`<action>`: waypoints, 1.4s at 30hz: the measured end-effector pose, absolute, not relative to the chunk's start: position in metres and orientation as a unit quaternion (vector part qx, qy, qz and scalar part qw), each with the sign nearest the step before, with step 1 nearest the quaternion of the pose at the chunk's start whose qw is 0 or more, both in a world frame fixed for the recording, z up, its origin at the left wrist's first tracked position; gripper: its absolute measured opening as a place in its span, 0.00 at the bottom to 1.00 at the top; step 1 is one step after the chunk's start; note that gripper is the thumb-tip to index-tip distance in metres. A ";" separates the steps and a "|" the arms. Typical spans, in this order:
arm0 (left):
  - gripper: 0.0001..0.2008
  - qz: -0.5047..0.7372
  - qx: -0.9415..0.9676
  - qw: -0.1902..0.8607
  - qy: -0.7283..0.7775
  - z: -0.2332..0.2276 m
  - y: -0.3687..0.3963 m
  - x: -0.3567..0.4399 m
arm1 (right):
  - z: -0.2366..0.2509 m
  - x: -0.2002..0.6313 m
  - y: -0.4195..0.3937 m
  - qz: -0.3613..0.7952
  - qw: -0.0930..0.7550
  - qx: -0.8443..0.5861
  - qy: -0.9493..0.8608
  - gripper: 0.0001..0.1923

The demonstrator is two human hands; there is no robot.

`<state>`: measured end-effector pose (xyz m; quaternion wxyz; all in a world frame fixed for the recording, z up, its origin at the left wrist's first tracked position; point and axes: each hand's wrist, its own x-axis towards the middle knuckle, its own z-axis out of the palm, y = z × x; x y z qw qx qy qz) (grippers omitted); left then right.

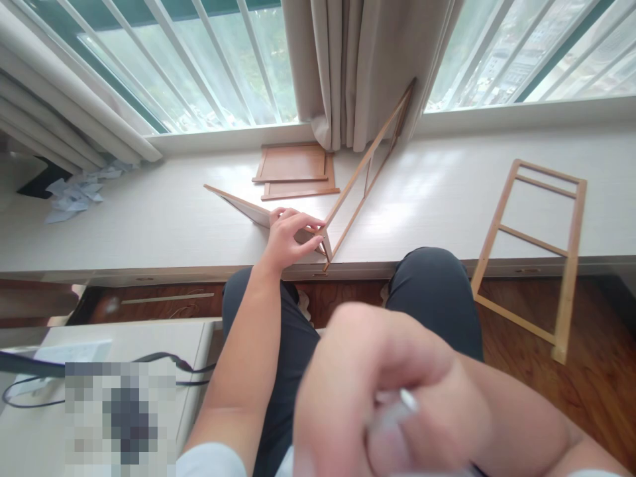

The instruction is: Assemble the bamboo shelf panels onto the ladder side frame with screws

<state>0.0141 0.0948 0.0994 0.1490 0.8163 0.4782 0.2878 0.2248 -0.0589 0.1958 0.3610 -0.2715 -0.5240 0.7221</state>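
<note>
My left hand grips the corner where a thin wooden panel meets a long wooden frame. Both stand on edge on the white window ledge, at an angle to each other. Its thumb and fingers close around the joint near the ledge's front edge. Close to the camera and blurred, my right hand is curled into a fist. From between its fingers pokes the tip of a small silvery piece, whose kind I cannot make out.
Two brown wooden panels lie overlapped on the ledge. At right, another wooden frame leans against the ledge from the floor. Crumpled paper lies at far left. A white cabinet with black cables stands at lower left.
</note>
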 end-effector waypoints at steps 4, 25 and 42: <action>0.15 0.284 0.822 0.147 0.471 0.102 0.092 0.013 | 0.153 0.212 -0.018 0.717 0.409 -0.148 -0.545 0.14; 0.15 0.270 0.831 0.129 0.469 0.100 0.091 0.013 | 0.057 0.225 0.053 0.266 0.529 -0.454 -0.666 0.03; 0.11 0.284 0.826 0.090 0.478 0.098 0.089 0.018 | 0.054 0.219 0.052 0.234 0.517 -0.444 -0.693 0.05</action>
